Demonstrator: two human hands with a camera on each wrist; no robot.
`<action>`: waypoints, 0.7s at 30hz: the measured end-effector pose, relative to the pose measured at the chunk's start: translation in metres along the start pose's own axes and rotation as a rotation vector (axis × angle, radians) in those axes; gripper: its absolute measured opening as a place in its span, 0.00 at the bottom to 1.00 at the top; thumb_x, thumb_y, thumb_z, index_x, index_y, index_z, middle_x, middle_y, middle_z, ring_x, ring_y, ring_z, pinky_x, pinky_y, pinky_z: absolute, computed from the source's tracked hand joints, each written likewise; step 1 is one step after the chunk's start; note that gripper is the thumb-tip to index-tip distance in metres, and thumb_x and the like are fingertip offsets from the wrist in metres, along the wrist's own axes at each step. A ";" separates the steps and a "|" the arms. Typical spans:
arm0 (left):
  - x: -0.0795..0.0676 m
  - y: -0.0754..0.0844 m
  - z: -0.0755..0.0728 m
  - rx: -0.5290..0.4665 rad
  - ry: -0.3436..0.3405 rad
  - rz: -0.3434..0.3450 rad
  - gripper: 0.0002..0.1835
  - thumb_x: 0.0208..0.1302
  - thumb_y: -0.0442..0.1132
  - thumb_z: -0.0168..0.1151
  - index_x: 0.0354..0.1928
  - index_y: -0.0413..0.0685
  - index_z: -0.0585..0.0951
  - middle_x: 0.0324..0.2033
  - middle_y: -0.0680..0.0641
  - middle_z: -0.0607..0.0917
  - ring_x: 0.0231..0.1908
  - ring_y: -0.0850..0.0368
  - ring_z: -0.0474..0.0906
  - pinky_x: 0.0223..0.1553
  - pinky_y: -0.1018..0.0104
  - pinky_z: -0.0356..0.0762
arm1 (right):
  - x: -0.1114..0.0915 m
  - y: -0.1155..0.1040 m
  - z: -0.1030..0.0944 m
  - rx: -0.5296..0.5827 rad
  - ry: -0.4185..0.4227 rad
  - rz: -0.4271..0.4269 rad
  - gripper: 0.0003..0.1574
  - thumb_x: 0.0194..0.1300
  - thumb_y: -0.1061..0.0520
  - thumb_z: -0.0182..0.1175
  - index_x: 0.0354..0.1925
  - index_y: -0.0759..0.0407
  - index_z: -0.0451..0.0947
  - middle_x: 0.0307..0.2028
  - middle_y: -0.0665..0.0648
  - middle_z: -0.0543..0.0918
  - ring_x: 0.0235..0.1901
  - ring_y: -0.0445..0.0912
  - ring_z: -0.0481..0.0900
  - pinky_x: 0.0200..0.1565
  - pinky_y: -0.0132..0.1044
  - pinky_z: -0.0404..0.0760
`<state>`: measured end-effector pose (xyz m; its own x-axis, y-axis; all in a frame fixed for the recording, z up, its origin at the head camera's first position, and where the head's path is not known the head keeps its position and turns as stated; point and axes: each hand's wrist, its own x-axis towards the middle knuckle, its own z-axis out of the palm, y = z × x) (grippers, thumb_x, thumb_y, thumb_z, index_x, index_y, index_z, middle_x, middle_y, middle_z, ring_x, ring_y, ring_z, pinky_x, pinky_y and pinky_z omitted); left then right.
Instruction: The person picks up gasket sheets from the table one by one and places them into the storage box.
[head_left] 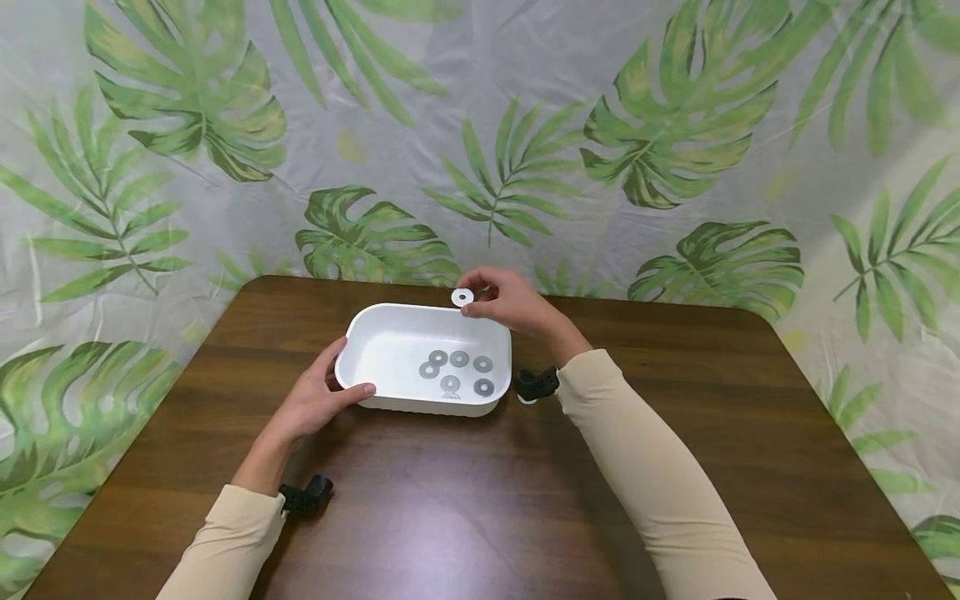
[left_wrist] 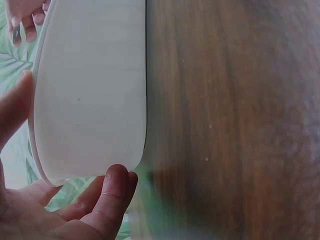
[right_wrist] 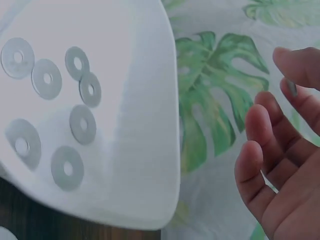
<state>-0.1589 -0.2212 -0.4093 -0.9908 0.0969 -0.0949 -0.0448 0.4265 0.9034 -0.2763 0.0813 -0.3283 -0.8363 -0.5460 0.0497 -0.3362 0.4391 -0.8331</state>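
A white rectangular tub (head_left: 427, 403) with rounded corners stands on the table. My left hand (head_left: 318, 387) grips its left end, thumb over the front rim and fingers along the end wall; the left wrist view shows the fingertips on the tub's outside. Above the back rim, my right hand (head_left: 510, 302) pinches a flat metal washer (head_left: 455, 297) between thumb and index finger, the other fingers loosely bent. Several grey washers (right_wrist: 60, 172) lie flat on the tub's floor, mostly in its right half, some touching or overlapping.
The brown wooden table (head_left: 420, 508) extends around the tub. Partly hidden below the black right wrist band (head_left: 536, 383), a pale round thing (head_left: 527, 400) lies on the table right of the tub. A leaf-patterned cloth (head_left: 517, 167) hangs behind the table's back edge.
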 end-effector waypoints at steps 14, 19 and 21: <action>0.000 0.001 0.000 -0.009 0.006 0.008 0.51 0.62 0.42 0.70 0.79 0.47 0.48 0.67 0.34 0.69 0.58 0.39 0.74 0.44 0.73 0.72 | 0.013 -0.006 0.045 -0.016 -0.113 -0.022 0.21 0.64 0.59 0.66 0.55 0.56 0.79 0.50 0.57 0.81 0.46 0.53 0.79 0.46 0.35 0.78; 0.001 0.001 0.001 -0.015 0.007 0.011 0.50 0.62 0.41 0.70 0.79 0.47 0.49 0.66 0.34 0.71 0.57 0.41 0.75 0.44 0.73 0.73 | 0.017 -0.005 0.059 -0.021 -0.131 -0.038 0.22 0.64 0.59 0.66 0.56 0.56 0.79 0.50 0.58 0.81 0.50 0.51 0.78 0.50 0.36 0.78; 0.001 0.001 0.002 -0.010 0.005 0.006 0.50 0.62 0.42 0.70 0.79 0.48 0.49 0.66 0.35 0.71 0.57 0.41 0.75 0.44 0.72 0.73 | 0.018 -0.005 0.064 -0.027 -0.137 -0.044 0.22 0.64 0.59 0.66 0.56 0.57 0.79 0.51 0.58 0.81 0.50 0.51 0.78 0.50 0.36 0.78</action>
<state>-0.1595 -0.2189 -0.4092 -0.9917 0.0951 -0.0870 -0.0397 0.4169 0.9081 -0.2624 0.0239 -0.3588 -0.7541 -0.6567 0.0082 -0.3841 0.4309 -0.8166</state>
